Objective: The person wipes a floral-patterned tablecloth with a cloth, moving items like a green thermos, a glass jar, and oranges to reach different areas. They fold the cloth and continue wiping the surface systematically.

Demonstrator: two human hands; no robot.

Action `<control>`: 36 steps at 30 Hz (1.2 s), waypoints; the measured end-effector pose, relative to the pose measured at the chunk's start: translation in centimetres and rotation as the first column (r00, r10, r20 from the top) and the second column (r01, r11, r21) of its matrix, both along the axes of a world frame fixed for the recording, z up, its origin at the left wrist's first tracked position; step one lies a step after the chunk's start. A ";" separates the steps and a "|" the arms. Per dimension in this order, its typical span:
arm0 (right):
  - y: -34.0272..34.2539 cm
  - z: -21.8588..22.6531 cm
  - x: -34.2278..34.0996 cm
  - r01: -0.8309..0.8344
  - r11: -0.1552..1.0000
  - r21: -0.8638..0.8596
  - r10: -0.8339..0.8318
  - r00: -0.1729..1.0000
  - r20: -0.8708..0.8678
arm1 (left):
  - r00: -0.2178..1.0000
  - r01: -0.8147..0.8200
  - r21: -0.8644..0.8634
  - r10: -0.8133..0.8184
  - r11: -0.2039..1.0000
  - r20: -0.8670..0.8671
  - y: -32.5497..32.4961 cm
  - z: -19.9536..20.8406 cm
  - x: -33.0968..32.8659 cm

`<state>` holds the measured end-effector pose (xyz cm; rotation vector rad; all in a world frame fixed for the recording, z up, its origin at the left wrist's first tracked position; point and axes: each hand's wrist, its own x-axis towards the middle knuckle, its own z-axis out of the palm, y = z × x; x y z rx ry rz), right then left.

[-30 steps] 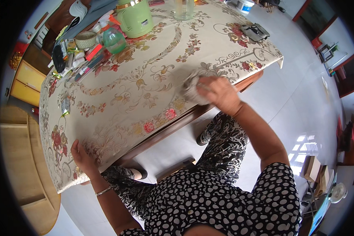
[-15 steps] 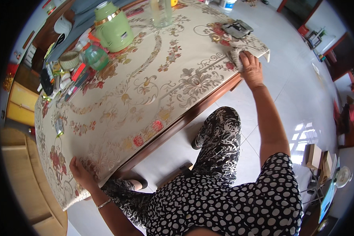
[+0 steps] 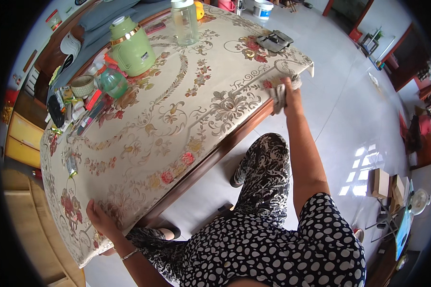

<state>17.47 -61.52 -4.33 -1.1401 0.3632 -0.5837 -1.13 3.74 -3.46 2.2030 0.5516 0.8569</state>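
2 hands (image 3: 102,221), R (image 3: 292,94) w/ cloth (image 3: 278,98), thermos (image 3: 133,51), bowl (image 3: 82,87), jug (image 3: 185,27) across tbl (image 3: 143,107)

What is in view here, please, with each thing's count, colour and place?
table: one, brown, centre
tablecloth: one, cream, over the table
cloth: one, greyish, table's near right edge
flask: one, green, table's far left
spray bottle: one, green, beside the flask
bowl: one, pale, beside the spray bottle
jug: one, clear, right of the flask
pouch: one, grey, table's far right
bucket: one, white, beyond the table
clutter: uncountable, mixed colours, near bowl
cabinet: one, yellow, left
boxes: at least two, tan, right
left hand: one, bare, on tablecloth
right hand: one, bare, gripping cloth
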 end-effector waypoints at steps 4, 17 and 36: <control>1.8 -5.0 1.4 0.067 0.971 -0.229 -0.048 0.995 0.085 | 1.000 -0.011 -0.028 0.012 1.000 0.009 -1.3 0.2 0.7; 20.9 -8.0 -8.6 -0.423 0.890 0.167 0.450 0.873 -0.188 | 0.992 0.039 -0.002 -0.038 0.999 0.120 -1.7 0.1 0.3; 31.6 7.4 -14.5 -0.114 0.091 -0.989 0.712 0.702 -0.016 | 0.985 0.103 0.114 -0.117 0.988 0.127 -1.6 0.1 -0.3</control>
